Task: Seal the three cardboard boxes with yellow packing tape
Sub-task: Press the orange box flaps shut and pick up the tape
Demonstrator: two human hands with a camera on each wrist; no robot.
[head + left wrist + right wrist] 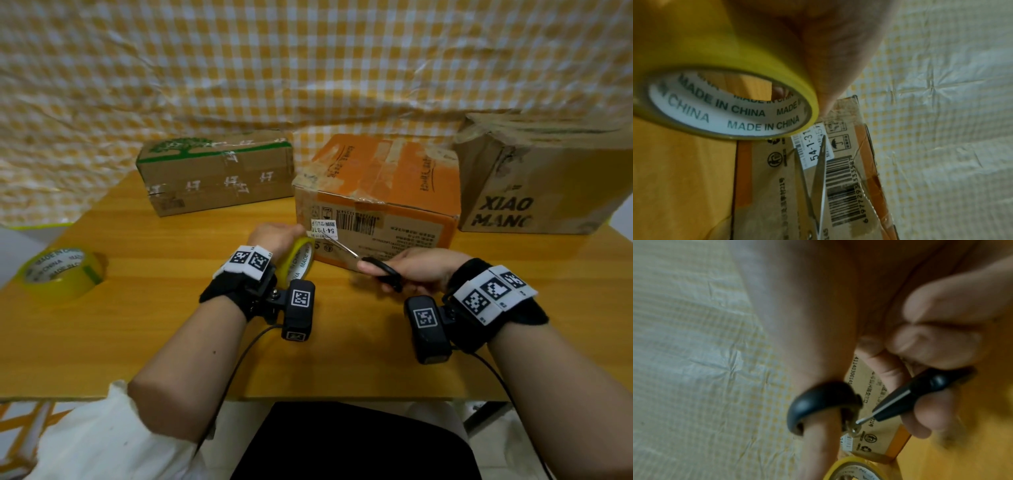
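My left hand (pixel 274 236) grips a yellow tape roll (pixel 298 258) against the front left corner of the orange box (pixel 387 185) in the middle of the table. The left wrist view shows the roll (pixel 740 68) with "MADE IN CHINA" printed inside its core. My right hand (pixel 414 269) holds black-handled scissors (pixel 380 270), thumb and fingers through the loops (pixel 818 402). The blades (pixel 818 170) stand slightly apart and point at the white label near the roll. A brown box with a green tree print (pixel 219 171) sits left, and a "XIAO MANG" box (pixel 541 178) right.
A second yellow tape roll (pixel 61 270) lies flat near the left edge of the wooden table (pixel 171 325). A yellow-and-white checked cloth (pixel 308 61) hangs behind the boxes. The table's front edge runs just before my lap.
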